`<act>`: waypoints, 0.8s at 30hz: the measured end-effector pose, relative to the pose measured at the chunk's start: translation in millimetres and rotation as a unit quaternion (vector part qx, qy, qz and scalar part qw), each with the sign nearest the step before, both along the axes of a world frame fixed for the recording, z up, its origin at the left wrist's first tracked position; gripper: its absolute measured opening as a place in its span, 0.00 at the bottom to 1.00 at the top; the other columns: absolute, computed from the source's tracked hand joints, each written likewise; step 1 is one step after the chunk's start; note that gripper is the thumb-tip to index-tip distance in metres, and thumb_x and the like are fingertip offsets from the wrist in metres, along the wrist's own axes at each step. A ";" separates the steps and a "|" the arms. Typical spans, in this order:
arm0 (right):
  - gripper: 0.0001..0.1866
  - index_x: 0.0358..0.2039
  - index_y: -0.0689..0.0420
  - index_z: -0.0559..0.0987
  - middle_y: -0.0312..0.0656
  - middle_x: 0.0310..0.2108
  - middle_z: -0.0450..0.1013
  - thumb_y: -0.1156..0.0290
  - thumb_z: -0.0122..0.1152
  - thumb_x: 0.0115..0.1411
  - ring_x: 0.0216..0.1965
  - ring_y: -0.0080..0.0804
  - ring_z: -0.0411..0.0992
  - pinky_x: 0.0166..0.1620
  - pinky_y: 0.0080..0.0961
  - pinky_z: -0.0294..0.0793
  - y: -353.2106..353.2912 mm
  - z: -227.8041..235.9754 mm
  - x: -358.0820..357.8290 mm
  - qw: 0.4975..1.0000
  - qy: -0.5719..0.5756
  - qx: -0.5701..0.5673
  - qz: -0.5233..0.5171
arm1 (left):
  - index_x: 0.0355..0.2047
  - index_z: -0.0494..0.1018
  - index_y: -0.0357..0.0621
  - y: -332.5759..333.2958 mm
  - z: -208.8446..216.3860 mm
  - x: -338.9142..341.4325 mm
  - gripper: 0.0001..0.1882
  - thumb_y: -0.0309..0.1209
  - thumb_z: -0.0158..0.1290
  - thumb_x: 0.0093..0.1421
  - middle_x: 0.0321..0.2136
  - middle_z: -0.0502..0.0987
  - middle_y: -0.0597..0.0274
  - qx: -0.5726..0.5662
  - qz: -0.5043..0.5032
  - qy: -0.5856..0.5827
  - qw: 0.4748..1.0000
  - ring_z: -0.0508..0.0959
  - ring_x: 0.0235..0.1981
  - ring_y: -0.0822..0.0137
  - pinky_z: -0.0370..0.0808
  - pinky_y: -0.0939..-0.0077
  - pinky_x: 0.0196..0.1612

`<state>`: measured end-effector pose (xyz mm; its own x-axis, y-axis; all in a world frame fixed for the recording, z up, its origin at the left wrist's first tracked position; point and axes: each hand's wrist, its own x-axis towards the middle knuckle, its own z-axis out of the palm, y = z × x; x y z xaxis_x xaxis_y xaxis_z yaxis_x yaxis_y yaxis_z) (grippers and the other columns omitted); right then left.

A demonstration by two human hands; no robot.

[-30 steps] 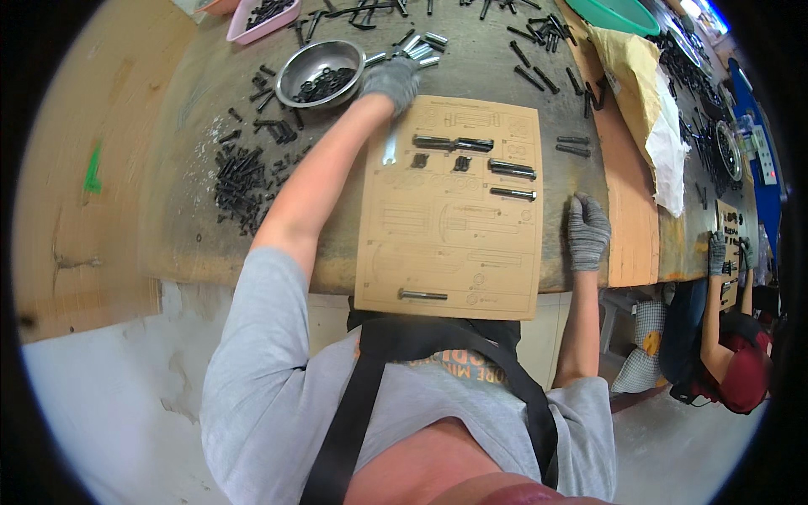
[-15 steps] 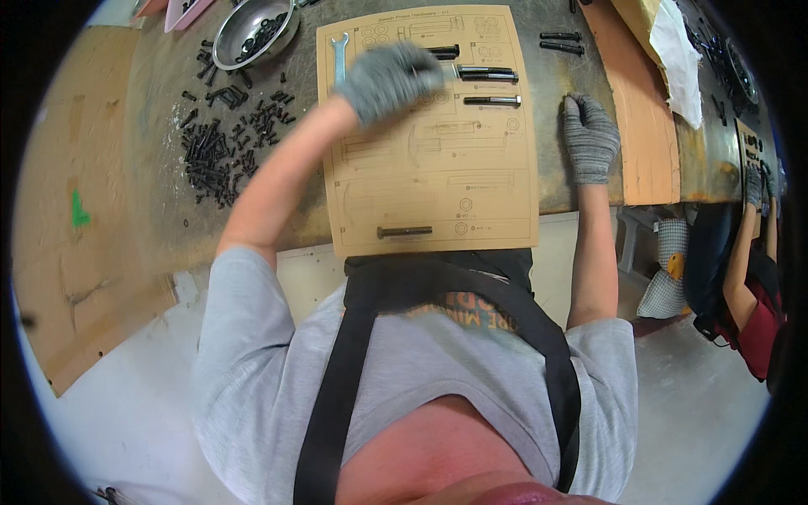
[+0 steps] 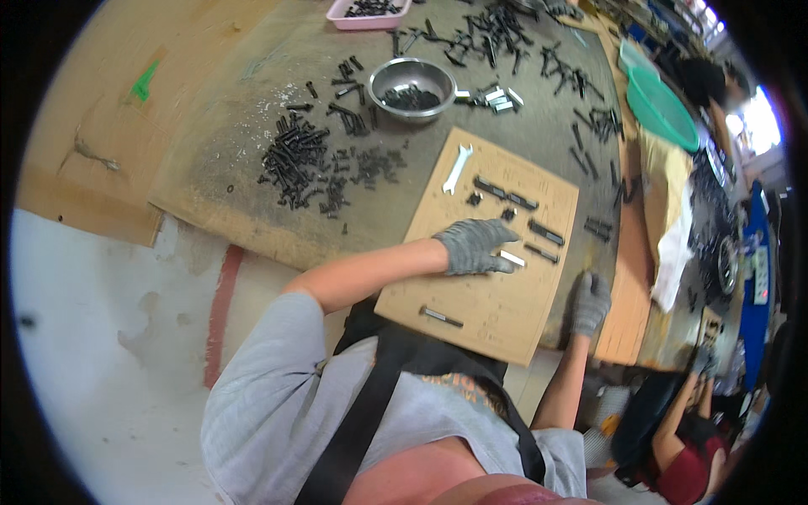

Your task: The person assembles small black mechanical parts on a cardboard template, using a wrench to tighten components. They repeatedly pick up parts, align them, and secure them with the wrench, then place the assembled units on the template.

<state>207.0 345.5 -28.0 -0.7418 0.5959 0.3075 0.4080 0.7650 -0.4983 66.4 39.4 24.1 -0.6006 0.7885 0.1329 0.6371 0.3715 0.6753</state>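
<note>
My left hand [image 3: 473, 247], in a grey knit glove, is over a brown printed board [image 3: 412, 286] that lies tilted across the table edge. Its thumb and fingertips close on a short, shiny silver metal piece [image 3: 512, 258], low above or against the board. Beyond the fingers lie a black bolt [image 3: 541, 252] and a pair of longer black bolts [image 3: 546, 232]. Farther up are more black bolts [image 3: 505, 194], small dark parts [image 3: 475, 199] and an open-end wrench [image 3: 458, 168]. One bolt [image 3: 442, 317] lies near the board's lower edge. My right hand [image 3: 592, 303], also gloved, rests curled by the table edge.
A metal bowl [image 3: 412, 88] of small black parts stands beyond the board, with silver pieces [image 3: 501, 99] beside it. Heaps of black bolts [image 3: 295, 160] lie at left. A pink tray [image 3: 369, 15] and green basket [image 3: 663, 109] are farther off. Another person's hands [image 3: 705, 358] work at right.
The view has swung and now shows more of the table's far side. My left hand has moved down the board from the upper bolts, with the silver piece at its fingertips. My right hand stays by the edge.
</note>
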 end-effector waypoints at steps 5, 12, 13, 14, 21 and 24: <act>0.11 0.38 0.63 0.79 0.37 0.32 0.76 0.69 0.58 0.59 0.33 0.21 0.71 0.39 0.21 0.72 -21.1 62.9 -69.7 0.980 0.098 -0.162 0.063 | 0.39 0.75 0.42 -119.2 12.0 -120.2 0.23 0.49 0.48 0.60 0.35 0.77 0.47 0.013 0.262 0.117 0.958 0.77 0.39 0.54 0.72 0.62 0.44; 0.12 0.38 0.54 0.80 0.49 0.33 0.76 0.61 0.59 0.57 0.34 0.45 0.75 0.38 0.33 0.73 -219.5 153.0 -347.5 0.936 0.139 0.041 0.321 | 0.32 0.75 0.40 -186.5 -35.2 -193.3 0.22 0.47 0.43 0.63 0.29 0.76 0.45 0.113 0.383 0.138 0.906 0.75 0.33 0.45 0.70 0.57 0.37; 0.12 0.37 0.53 0.80 0.48 0.34 0.76 0.61 0.57 0.56 0.36 0.46 0.75 0.39 0.37 0.73 -243.9 157.7 -387.4 0.930 0.099 0.129 0.329 | 0.32 0.75 0.40 -186.2 -37.5 -193.8 0.22 0.47 0.43 0.63 0.29 0.76 0.44 0.114 0.329 0.161 0.924 0.75 0.33 0.45 0.70 0.56 0.37; 0.13 0.37 0.52 0.81 0.49 0.35 0.76 0.61 0.55 0.57 0.38 0.47 0.75 0.41 0.38 0.73 -269.8 154.2 -425.6 0.943 0.022 0.120 0.308 | 0.32 0.75 0.40 -187.2 -38.5 -192.5 0.21 0.46 0.42 0.63 0.29 0.75 0.44 0.111 0.326 0.109 0.932 0.75 0.33 0.44 0.70 0.56 0.37; 0.26 0.47 0.57 0.77 0.49 0.51 0.70 0.50 0.45 0.60 0.52 0.47 0.69 0.52 0.37 0.69 -358.0 73.8 -599.3 0.936 -0.222 0.192 0.192 | 0.28 0.74 0.41 -187.4 -25.3 -185.2 0.21 0.47 0.43 0.62 0.30 0.76 0.47 0.078 0.326 0.009 0.942 0.75 0.34 0.46 0.71 0.56 0.38; 0.23 0.50 0.55 0.76 0.46 0.53 0.69 0.56 0.48 0.59 0.55 0.44 0.67 0.54 0.38 0.68 -361.1 51.1 -626.1 0.938 -0.261 0.161 0.164 | 0.27 0.74 0.44 -184.5 -22.7 -186.7 0.19 0.46 0.44 0.61 0.29 0.77 0.52 0.068 0.317 0.020 0.946 0.77 0.32 0.51 0.73 0.59 0.37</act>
